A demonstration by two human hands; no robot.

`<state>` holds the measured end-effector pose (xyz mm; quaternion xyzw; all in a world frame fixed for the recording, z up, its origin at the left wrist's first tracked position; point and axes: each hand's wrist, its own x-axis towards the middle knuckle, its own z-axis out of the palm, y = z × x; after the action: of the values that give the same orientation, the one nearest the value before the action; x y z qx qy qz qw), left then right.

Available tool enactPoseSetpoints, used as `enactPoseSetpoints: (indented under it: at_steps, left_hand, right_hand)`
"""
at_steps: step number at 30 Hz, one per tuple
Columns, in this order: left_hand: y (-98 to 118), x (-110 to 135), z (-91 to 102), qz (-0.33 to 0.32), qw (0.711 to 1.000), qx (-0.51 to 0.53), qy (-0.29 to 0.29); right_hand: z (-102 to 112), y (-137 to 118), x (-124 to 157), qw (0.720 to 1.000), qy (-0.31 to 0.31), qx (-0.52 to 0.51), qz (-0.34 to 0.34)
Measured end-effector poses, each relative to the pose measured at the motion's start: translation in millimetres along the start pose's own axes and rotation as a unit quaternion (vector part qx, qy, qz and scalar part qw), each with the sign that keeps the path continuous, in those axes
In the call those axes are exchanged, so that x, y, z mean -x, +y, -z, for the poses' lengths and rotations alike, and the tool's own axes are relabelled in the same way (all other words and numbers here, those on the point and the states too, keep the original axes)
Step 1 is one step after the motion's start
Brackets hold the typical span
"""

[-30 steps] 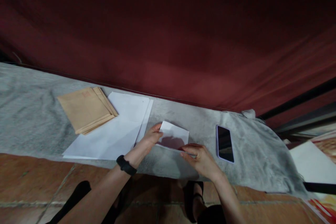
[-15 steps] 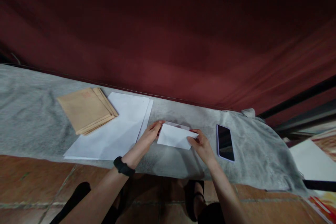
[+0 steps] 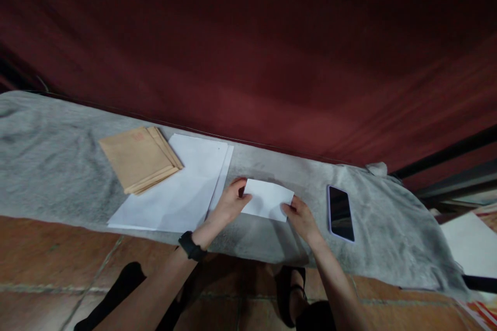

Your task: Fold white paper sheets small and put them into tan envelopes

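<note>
- The left hand (image 3: 231,202) is nearly closed, pinching the left end of a small white paper (image 3: 268,200) between thumb and fingers
- The right hand (image 3: 302,217) grips the right end of the same paper in the same way, thumb on the near face and fingers behind
- This small paper is stretched between the two hands, over the middle of a grey cloth (image 3: 392,232); whether it touches the cloth, I cannot tell
- A black wristband (image 3: 192,246) sits around the left wrist
- To the left of the left hand, larger white sheets (image 3: 186,196) lie overlapping on the cloth, one edge showing past another on the right
- A stack of brown envelopes (image 3: 140,158), slightly fanned, rests partly on the left side of those sheets, a faint reddish mark on the top one
- To the right of the right hand, well apart from the paper, a phone (image 3: 340,213) with a dark screen and a pale purple edge lies on the cloth
- Dark red fabric (image 3: 252,72) fills the far side; brown floor tiles (image 3: 50,248) show on the near side
</note>
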<state>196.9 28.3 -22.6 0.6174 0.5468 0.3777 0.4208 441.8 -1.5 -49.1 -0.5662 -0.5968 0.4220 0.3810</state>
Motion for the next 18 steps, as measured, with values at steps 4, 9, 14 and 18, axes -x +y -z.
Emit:
enactPoseSetpoints:
  at_steps: [4,9,14,18]
  left_hand:
    - [2,4,-0.8,-0.104,0.982,-0.158,0.01]
    - [9,14,2.0,-0.186,0.937,-0.292,-0.035]
    - [16,25,3.8,-0.265,0.882,-0.383,-0.07]
    - [20,32,3.1,-0.3,0.838,-0.445,-0.102]
  right_hand:
    - [2,2,0,1.0,-0.005,0.015,-0.003]
    - [3,2,1,1.0,-0.008,0.015,-0.001]
    - [4,2,0,1.0,-0.012,0.014,-0.005]
    - [4,3,-1,1.0,-0.009,0.014,-0.001]
